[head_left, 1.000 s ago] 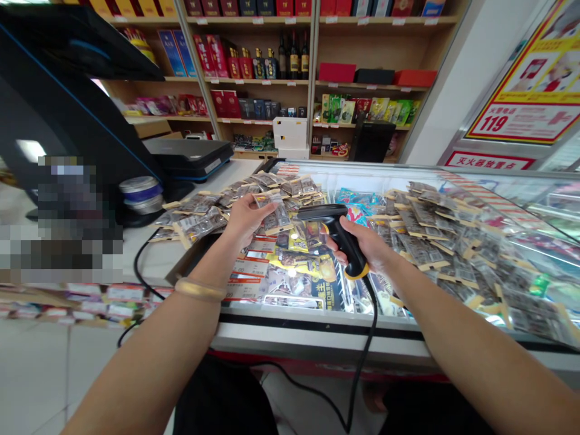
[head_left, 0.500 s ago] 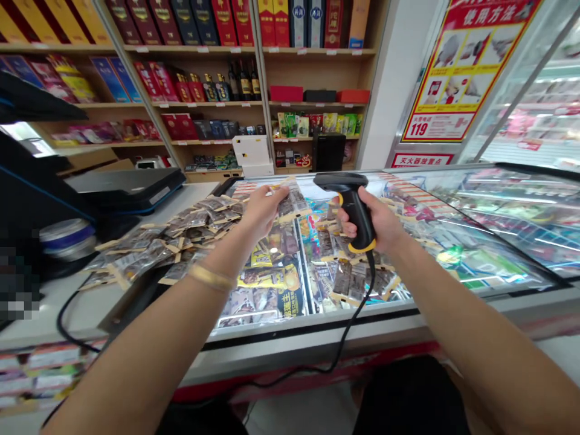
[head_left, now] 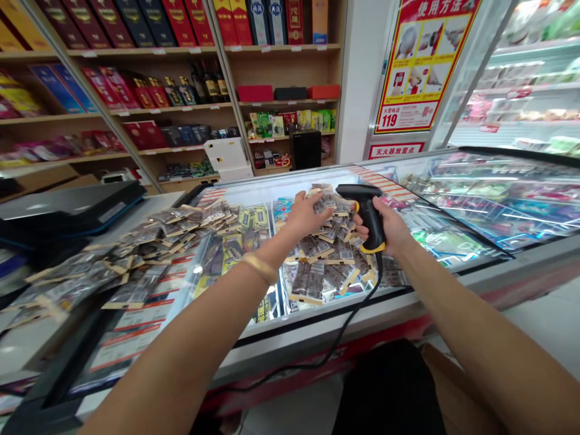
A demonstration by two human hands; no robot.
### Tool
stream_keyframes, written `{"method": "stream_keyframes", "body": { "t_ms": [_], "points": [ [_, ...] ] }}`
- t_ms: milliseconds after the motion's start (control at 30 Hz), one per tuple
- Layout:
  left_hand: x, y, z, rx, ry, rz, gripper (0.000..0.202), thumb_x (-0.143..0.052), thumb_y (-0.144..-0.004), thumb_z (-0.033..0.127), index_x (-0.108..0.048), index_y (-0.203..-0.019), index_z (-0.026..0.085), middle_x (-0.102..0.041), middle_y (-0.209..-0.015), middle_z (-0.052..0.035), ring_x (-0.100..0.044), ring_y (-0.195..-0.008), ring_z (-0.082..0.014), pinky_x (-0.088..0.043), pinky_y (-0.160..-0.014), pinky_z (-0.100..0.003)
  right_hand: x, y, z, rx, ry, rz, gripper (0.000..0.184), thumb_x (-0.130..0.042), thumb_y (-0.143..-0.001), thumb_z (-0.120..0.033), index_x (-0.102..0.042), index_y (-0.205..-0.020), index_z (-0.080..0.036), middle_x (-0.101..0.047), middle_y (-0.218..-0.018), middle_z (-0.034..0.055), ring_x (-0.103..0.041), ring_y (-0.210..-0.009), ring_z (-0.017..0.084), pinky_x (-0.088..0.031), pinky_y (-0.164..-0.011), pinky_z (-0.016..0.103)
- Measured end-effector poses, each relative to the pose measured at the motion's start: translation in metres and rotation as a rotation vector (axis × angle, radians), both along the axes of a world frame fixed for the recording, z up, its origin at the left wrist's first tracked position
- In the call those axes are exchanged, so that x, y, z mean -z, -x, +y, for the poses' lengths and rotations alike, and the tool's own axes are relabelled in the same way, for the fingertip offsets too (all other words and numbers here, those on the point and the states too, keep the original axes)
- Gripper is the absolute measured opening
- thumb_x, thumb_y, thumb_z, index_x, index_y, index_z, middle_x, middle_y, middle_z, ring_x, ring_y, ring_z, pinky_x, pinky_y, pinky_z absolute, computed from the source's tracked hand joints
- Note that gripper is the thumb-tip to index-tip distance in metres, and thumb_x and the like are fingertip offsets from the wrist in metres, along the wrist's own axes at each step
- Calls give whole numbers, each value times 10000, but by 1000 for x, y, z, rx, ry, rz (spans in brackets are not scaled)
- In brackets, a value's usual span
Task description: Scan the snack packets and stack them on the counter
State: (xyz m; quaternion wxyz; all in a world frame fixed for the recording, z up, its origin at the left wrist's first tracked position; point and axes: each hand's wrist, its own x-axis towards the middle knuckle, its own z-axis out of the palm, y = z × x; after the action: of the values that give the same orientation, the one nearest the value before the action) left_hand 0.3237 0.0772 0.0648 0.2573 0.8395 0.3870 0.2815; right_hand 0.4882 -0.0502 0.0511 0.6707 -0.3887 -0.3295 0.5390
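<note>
My right hand is closed round the grip of a black barcode scanner with a yellow band, its cable hanging down over the freezer's front. My left hand, with a gold bangle on the wrist, rests fingers down on the right pile of small snack packets, pinching one packet at the pile's top. A second, larger pile of the same packets lies to the left on the glass lid.
The packets lie on a glass-topped chest freezer full of frozen goods. A black till unit stands at the left. Shelves of boxed liquor and bottles fill the back wall. A red and yellow poster hangs at right.
The view has swung right. My left hand carried a packet from the left pile over to the right pile and lowered it there. The scanner hand shifted right with it.
</note>
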Motion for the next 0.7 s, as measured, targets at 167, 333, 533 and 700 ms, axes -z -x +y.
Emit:
{"method": "stream_keyframes", "body": {
  "t_ms": [167,333,533,700],
  "points": [
    [-5,8,2,-28,4,-59,772,-704,-826,611,-538,-1493,260,-257,-1694,-167,-256,-1572,-373,-251,-1262,-477,-8,3,-2,5,19,8,388,-664,-862,-576,-618,-911,-194,-541,-671,-6,-424,-481,107,-375,-424,227],
    [-4,30,7,-128,18,-172,795,-673,-838,658,-534,-1485,216,-277,-1677,-210,-282,-1561,-375,-291,-1238,-496,-22,21,-1,-16,-15,-76,385,-634,-883,-583,-649,-929,-201,-539,-678,4,-418,-482,113,-373,-419,241],
    [-2,109,32,-260,-125,-293,524,-697,-880,469,-668,-1300,158,-586,-1429,-198,-477,-1423,-309,-377,-1190,-441,-41,87,23,-189,-44,-80,382,-604,-919,-560,-659,-963,-185,-550,-680,4,-438,-475,103,-390,-432,235],
    [-1,205,55,-438,-210,-400,334,-683,-865,336,-704,-1158,177,-661,-1291,-150,-630,-1190,-252,-494,-1045,-373,-40,162,60,-372,-15,-32,408,-586,-926,-588,-632,-972,-185,-547,-655,-10,-439,-461,108,-389,-415,232]
  ]
}}
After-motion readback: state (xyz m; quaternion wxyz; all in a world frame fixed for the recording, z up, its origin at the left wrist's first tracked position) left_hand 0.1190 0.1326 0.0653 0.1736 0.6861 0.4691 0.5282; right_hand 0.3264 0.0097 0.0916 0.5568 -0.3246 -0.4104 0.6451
